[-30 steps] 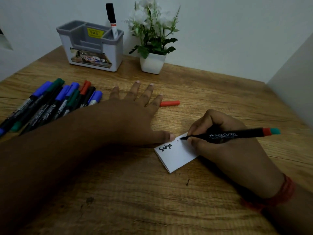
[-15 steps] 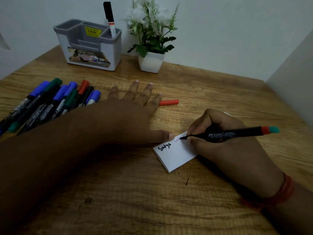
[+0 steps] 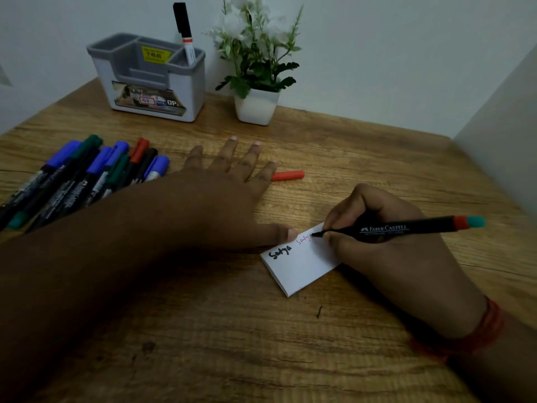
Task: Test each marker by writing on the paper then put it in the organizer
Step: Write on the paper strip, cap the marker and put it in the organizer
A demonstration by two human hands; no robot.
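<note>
My right hand (image 3: pixel 386 251) grips a black marker (image 3: pixel 406 228) with a red and teal end, its tip touching a small folded white paper (image 3: pixel 302 269). The paper bears a black word and, to its right, a red word in progress. My left hand (image 3: pixel 220 193) lies flat on the table, fingers spread, its thumb pressing the paper's upper left edge. A red cap (image 3: pixel 287 175) lies loose beyond my left fingers. Several capped markers (image 3: pixel 87 175) lie bunched at the left. The grey organizer (image 3: pixel 148 80) stands at the back with one black marker (image 3: pixel 184 33) upright in it.
A white pot with a green plant (image 3: pixel 257 80) stands right of the organizer against the wall. The wooden table (image 3: pixel 261 344) meets a wall at the back and a side wall at the right. A small dark mark (image 3: pixel 319 311) sits on the wood below the paper.
The marker tip has moved rightward along the paper, adding more letters to the red word. My left hand stays in place on the paper.
</note>
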